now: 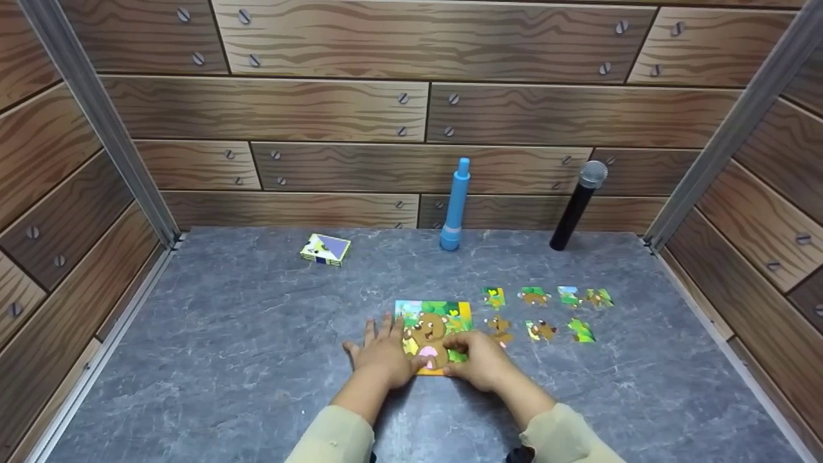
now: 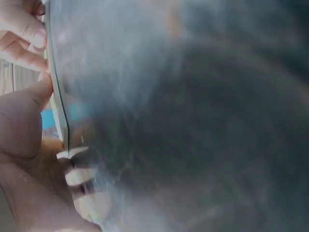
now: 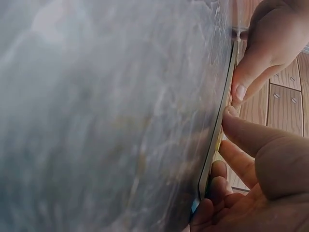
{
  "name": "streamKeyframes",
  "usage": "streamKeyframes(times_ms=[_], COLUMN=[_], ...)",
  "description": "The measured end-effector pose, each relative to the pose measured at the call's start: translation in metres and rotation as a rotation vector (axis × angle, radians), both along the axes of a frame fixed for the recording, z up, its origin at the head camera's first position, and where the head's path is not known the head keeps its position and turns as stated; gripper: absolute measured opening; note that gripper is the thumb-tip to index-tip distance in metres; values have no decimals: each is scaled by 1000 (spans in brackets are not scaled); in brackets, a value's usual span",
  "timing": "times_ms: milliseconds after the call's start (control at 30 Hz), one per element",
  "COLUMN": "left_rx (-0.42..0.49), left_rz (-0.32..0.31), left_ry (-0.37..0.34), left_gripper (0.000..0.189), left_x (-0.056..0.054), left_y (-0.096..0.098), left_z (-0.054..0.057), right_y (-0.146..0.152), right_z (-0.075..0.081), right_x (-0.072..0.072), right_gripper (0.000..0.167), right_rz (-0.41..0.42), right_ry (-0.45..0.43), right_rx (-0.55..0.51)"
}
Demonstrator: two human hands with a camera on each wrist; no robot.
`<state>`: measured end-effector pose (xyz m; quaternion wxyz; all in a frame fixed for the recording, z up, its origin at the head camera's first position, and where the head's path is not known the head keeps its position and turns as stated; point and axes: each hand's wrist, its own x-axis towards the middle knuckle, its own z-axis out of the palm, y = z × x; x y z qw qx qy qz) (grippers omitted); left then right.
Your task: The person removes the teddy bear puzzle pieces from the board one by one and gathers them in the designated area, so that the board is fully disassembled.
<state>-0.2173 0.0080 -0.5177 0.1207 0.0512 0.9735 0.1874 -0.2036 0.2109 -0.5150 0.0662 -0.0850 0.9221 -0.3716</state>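
A jigsaw puzzle (image 1: 429, 325) in a flat tray, with a brown bear picture, lies on the grey table. My left hand (image 1: 382, 360) rests over its left edge, fingers spread and straight, thumb near the front edge. At the lower right corner my right hand (image 1: 482, 361) grips the puzzle, its index finger curled onto the picture and its thumb at the front edge. Both thumbs meet the puzzle's thin edge in the right wrist view. Just past the right hand lies a brown puzzle piece (image 1: 498, 328), partly hidden by it.
Several loose puzzle pieces (image 1: 533, 296) lie in two rows right of the puzzle. Farther back are a small patterned box (image 1: 326, 249), a blue rod-shaped thing (image 1: 455, 206) standing upright and a black microphone (image 1: 577, 206). Wood-patterned walls (image 1: 334, 109) enclose the back and sides.
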Motion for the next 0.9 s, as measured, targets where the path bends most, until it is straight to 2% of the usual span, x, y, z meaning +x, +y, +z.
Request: streamKeyframes(times_ms=[167,300,900], left_rx=[55,56,61], left_rz=[-48,-63,-51], left_ry=[-40,-62,-49], left_gripper=[84,82,81], left_x=[2,3,3], left_y=[-9,-11,-11], left_z=[12,17,18], right_y=[-1,0,-2], right_z=[0,0,-4], right_x=[0,0,0], right_gripper=[41,41,38], right_rz=[-4,-5,-26], right_ry=[4,-3,17], right_rx=[-17,-20,-42])
